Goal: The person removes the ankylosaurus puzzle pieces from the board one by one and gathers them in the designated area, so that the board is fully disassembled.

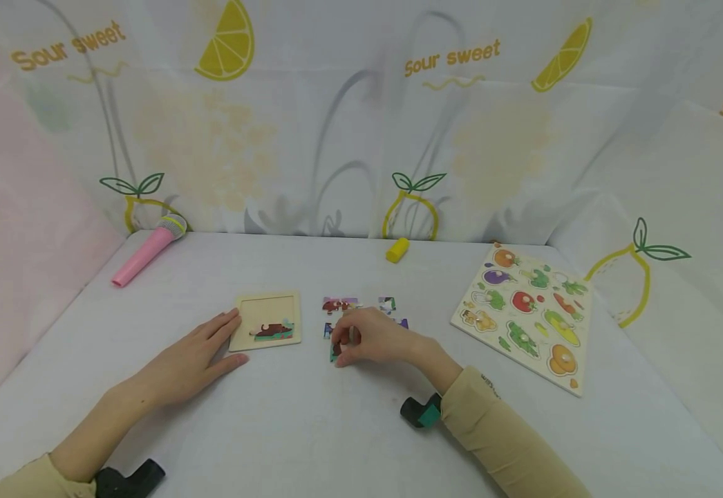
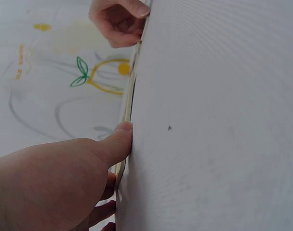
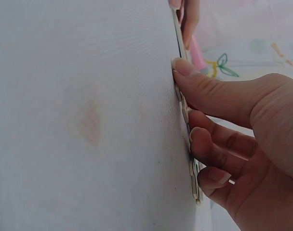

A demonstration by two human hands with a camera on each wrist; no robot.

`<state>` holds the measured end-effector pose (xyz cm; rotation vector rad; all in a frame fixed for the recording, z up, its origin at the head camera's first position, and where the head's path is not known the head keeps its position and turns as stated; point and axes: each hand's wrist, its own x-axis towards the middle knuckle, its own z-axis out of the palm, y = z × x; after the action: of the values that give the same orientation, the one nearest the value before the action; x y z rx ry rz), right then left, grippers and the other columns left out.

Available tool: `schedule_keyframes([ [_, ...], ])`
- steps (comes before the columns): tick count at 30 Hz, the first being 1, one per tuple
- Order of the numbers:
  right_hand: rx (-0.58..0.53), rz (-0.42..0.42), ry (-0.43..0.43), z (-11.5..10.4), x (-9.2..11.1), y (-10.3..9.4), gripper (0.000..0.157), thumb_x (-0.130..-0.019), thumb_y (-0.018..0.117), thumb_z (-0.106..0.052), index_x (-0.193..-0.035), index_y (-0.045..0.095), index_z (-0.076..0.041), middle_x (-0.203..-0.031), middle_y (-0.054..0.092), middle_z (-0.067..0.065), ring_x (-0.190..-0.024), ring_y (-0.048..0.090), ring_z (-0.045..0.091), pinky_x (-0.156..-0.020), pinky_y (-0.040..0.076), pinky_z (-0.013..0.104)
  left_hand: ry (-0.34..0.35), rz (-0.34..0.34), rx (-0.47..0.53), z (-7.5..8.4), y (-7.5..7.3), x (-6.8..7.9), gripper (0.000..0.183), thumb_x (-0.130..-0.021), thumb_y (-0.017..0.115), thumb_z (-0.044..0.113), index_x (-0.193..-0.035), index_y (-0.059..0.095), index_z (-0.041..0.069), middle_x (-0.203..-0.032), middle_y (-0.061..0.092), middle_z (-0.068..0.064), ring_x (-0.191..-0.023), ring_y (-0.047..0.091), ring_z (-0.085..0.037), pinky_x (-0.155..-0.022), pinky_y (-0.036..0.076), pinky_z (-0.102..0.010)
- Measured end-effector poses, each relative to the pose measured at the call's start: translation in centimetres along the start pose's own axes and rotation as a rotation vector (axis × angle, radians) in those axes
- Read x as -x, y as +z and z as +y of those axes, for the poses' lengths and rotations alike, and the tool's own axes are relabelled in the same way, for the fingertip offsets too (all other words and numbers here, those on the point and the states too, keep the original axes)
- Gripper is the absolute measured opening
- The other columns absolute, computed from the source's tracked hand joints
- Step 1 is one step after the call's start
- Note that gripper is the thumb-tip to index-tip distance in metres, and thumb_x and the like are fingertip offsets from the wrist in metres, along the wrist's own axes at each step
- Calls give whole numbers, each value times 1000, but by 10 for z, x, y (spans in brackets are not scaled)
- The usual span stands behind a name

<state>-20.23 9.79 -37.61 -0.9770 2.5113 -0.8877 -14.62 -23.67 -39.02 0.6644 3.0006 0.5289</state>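
A square wooden puzzle tray point(image 1: 296, 315) lies on the white table, with a brown-and-green joined patch of puzzle point(image 1: 274, 332) in its lower part. My left hand point(image 1: 193, 356) rests at the tray's left side, fingers fairly straight; the thumb point(image 2: 118, 142) touches the edge by its lower corner. To the right of the tray, my right hand point(image 1: 377, 337) pinches a dark brown-and-green puzzle piece point(image 1: 335, 351) between thumb and fingers, low at the table surface. Loose puzzle pieces point(image 1: 340, 304) lie just beyond that hand, some partly hidden by it.
A pink toy microphone point(image 1: 146, 252) lies at the back left. Near the back edge is a small yellow cylinder point(image 1: 397, 250). On the right lies a vegetable peg board point(image 1: 526, 311). Black wrist devices point(image 1: 420, 411) sit at both wrists. A lemon-print cloth hangs behind.
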Motion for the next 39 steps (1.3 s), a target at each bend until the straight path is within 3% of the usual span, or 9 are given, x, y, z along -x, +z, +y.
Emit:
schedule_keyframes([
  [8,-10,2,-31,0,1,0,23,-81,85,-22,-98,72,-14,-89,62,-1,-71,54,8,-67,47,21,-2,1,-2,-1,1,0,80,-98,57,51,-151,35,-5,-158,32,-24,-143,32,-47,-112,31,-62],
  [39,-6,-2,-7,-2,1,0,23,-81,85,-24,-99,73,-16,-88,62,-3,-74,55,11,-68,47,22,3,0,-3,-1,0,0,80,-99,57,51,-151,36,-6,-158,32,-24,-144,32,-46,-113,31,-61],
])
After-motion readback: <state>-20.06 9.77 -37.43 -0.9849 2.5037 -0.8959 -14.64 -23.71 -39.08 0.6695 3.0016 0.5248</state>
